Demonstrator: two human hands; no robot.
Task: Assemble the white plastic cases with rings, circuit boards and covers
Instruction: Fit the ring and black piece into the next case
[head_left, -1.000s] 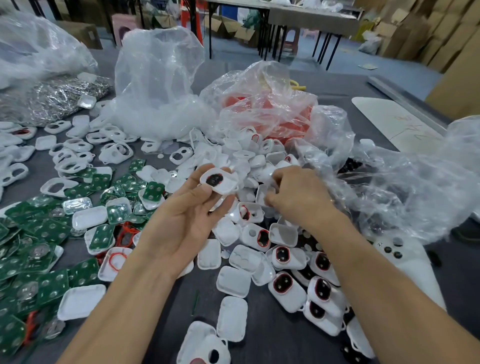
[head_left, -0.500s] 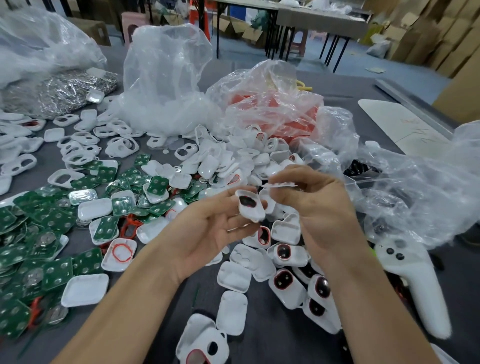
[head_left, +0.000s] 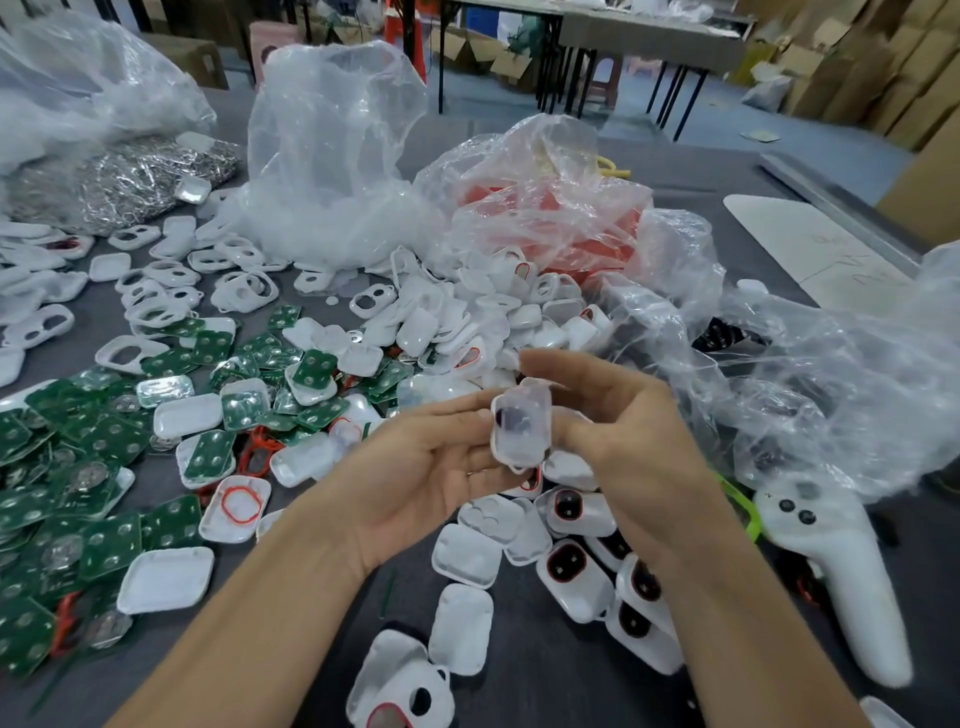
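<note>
Case (head_left: 521, 428), white plastic with a dark red-rimmed window, is up off the surface (head_left: 545, 686) at mid-scene, between both our hands. Left hand (head_left: 415, 467) lies palm up, with its fingers (head_left: 470, 415) clamped on the left edge. Right hand (head_left: 623, 431) has its fingers (head_left: 550, 366) curled over the top and right side, also clamped on it.

Just below we see a heap of closed cases (head_left: 571, 577) with red-ringed windows, and plain white covers (head_left: 462, 626) nearer. Green circuit boards (head_left: 104, 467) spread out to the left. One tray there holds a red ring (head_left: 241, 501). Open white frames (head_left: 156, 306) lie far left. Clear plastic bags (head_left: 332, 156) stand beyond, and one of them (head_left: 561, 208) holds red stuff. A bag of shiny metal parts (head_left: 119, 182) sits far left. A white controller (head_left: 841, 571) lies near right.
</note>
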